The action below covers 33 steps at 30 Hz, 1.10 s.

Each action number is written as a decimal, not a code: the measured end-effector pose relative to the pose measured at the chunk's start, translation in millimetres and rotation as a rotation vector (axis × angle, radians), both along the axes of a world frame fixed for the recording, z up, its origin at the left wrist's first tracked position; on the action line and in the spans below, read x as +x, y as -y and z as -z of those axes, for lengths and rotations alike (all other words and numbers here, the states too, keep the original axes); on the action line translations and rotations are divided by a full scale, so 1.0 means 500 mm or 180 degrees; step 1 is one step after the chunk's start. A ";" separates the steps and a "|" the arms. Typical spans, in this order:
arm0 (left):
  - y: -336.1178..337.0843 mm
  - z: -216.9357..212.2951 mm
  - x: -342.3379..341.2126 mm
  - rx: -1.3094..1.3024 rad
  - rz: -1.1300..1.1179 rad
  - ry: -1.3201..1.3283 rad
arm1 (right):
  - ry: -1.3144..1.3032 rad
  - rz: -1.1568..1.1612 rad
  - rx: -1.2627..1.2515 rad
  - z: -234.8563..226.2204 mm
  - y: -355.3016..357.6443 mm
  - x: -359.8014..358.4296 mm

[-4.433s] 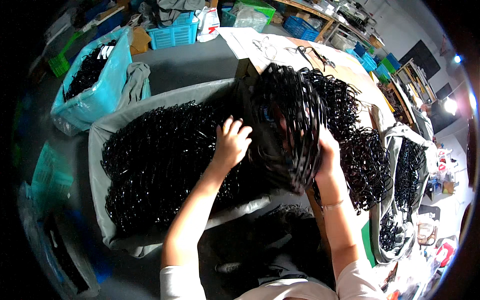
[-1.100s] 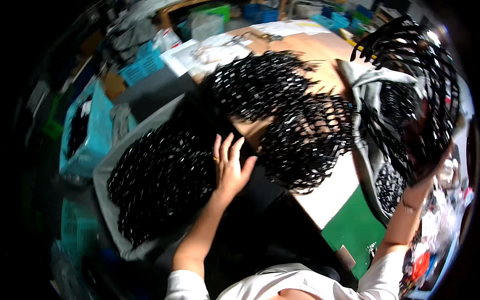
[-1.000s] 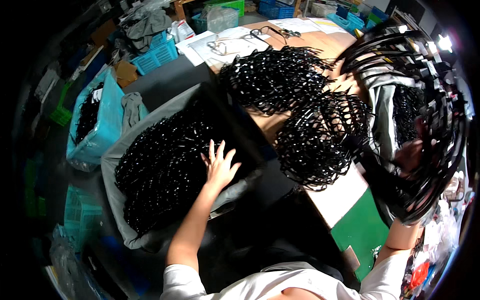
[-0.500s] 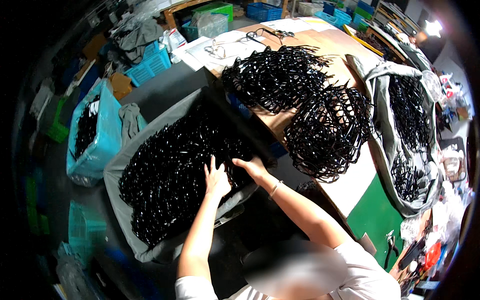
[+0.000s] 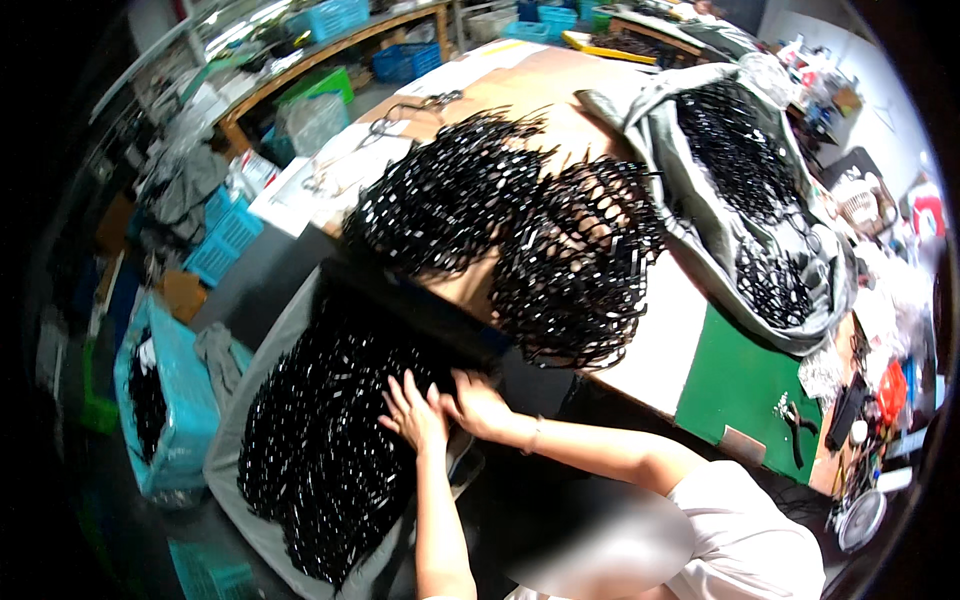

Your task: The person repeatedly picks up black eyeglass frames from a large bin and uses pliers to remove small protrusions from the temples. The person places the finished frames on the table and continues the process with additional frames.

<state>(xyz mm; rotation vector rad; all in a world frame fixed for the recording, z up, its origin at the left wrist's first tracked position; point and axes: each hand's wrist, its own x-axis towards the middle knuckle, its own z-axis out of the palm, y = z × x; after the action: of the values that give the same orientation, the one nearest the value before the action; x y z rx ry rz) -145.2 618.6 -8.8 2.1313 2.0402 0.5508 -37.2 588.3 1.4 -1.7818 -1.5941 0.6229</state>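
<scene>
A grey-lined bin (image 5: 232,478) holds a heap of thin, glossy black pieces (image 5: 325,450). My left hand (image 5: 418,418) lies on the heap near the bin's right side, palm down with fingers spread. Close beside it, my right hand (image 5: 484,408) reaches in over the bin's right edge. Its thumb points toward the left hand and its fingers are apart, the tips partly lost against the black. Neither hand visibly grips a piece. On the table, two tangled piles of curved black pieces, a far pile (image 5: 445,195) and a near pile (image 5: 580,265), sit beyond my hands.
At the right of the table (image 5: 650,345), a grey cloth sack (image 5: 690,235) lies open with more black pieces. Pliers (image 5: 796,432) rest on a green mat (image 5: 745,395). Eyeglasses (image 5: 392,122) lie on papers at the back. A blue-lined crate (image 5: 180,415) stands left of the bin.
The view has swung right, so the table and bin appear shifted left. My right hand has come closer to the left, and both stay at the heap's right side.
</scene>
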 end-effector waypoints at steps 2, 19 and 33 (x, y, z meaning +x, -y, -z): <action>-0.002 0.013 0.016 -0.0087 0.0110 -0.0037 | -0.0109 -0.0302 0.0301 -0.063 0.079 0.079; -0.022 0.049 -0.033 0.0676 -0.0262 -0.0326 | 0.1544 0.2440 0.0180 -0.306 0.829 0.664; 0.299 -0.385 0.743 0.0269 0.3701 0.2112 | 0.1295 0.2137 0.0259 -0.215 0.991 0.762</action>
<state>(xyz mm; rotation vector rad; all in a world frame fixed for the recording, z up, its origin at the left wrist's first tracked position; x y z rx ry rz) 226.1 469.0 183.9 2.2621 0.3156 0.9136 343.8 92.9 108.8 -2.3020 -1.1066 -0.1254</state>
